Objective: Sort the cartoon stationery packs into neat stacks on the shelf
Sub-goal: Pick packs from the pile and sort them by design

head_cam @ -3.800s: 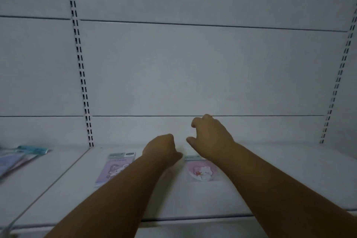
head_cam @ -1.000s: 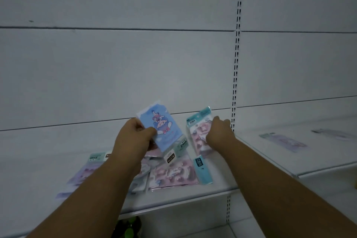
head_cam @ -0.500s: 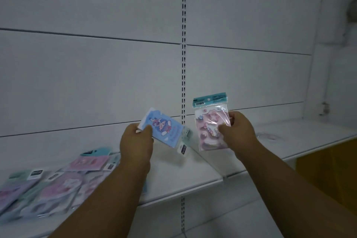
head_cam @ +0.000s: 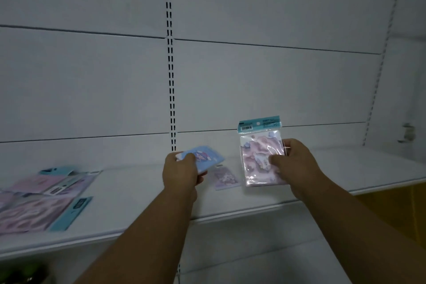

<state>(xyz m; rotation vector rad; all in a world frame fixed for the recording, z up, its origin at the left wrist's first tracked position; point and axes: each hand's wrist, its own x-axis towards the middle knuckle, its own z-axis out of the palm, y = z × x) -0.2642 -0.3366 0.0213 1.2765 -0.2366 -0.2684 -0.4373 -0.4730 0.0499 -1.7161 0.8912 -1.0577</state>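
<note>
My left hand (head_cam: 181,173) grips a blue cartoon pack (head_cam: 206,158), tilted nearly flat just above the white shelf (head_cam: 138,191). My right hand (head_cam: 294,163) holds a pink pack with a teal header (head_cam: 259,145) upright over the shelf's right section. A purple cartoon pack (head_cam: 224,178) lies flat on the shelf between my two hands. A loose pile of pink and purple packs (head_cam: 43,200) is spread on the shelf at the far left.
A slotted upright (head_cam: 170,64) divides the white back panel. A second upright (head_cam: 380,60) runs at the right. An orange surface (head_cam: 396,212) shows below the shelf at the right. Something green (head_cam: 25,272) sits below at the bottom left.
The view has swung right from the pile. Both hands have lowered with their packs toward the shelf, the blue one tipping flatter, and the purple pack now shows between them.
</note>
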